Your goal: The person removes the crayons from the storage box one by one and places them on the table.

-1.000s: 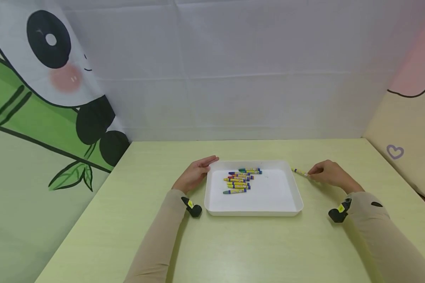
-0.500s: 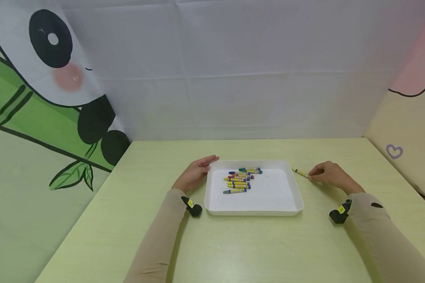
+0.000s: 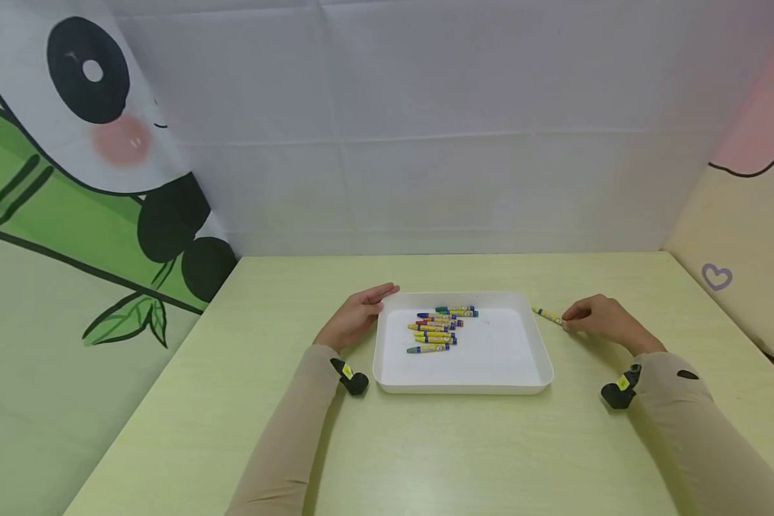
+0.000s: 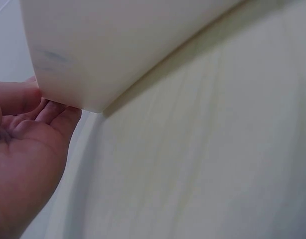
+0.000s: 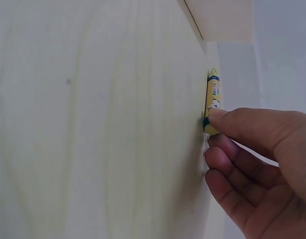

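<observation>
A white tray lies on the table with several crayons in the left half of its floor, most wrapped in yellow paper. My left hand rests against its far left corner, fingers stretched along the back. In the left wrist view, thumb and fingertips touch the tray wall at that corner. Right of the tray, my right hand pinches the near end of a yellow-wrapped crayon between thumb and index finger. In the right wrist view, this crayon lies close along the tabletop, tip pointing away.
The pale wooden table ends at a white cloth backdrop. A panda-printed panel stands at the left and a cream-and-pink panel at the right. Small black cameras sit on both wrists.
Almost nothing differs. My right hand, with the crayon, has shifted very slightly right and down; the left hand, the tray and its crayons stay in place.
</observation>
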Demonstrator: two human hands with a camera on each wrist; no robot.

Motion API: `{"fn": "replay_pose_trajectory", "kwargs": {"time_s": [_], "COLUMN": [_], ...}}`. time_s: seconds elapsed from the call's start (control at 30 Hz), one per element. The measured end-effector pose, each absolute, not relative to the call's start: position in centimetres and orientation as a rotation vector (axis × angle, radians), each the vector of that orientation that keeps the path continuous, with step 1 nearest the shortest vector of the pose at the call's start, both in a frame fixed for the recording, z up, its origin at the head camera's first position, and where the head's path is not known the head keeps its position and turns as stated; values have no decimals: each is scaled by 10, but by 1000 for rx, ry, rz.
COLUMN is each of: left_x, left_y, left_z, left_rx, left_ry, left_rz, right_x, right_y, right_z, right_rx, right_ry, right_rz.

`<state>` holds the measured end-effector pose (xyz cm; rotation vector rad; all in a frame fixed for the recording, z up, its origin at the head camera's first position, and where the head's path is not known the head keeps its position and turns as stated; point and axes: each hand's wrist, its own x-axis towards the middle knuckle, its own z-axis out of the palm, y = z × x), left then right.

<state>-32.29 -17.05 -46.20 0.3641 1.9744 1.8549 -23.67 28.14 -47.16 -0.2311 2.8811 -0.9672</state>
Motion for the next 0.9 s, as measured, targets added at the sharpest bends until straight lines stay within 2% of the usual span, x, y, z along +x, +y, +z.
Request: {"fn": "replay_pose_trajectory", "kwargs": {"time_s": [0.9], "left_x": [-347], "left_y": [-141], "left_z": [-456], "left_rx": [319], "left_ry": [2001], "left_rz": [1935], "right_x": [-303], "right_y": [317], "right_z": [-448], "right_rx": [-404], "right_ry": [2926], "right_rz": [-970]}}
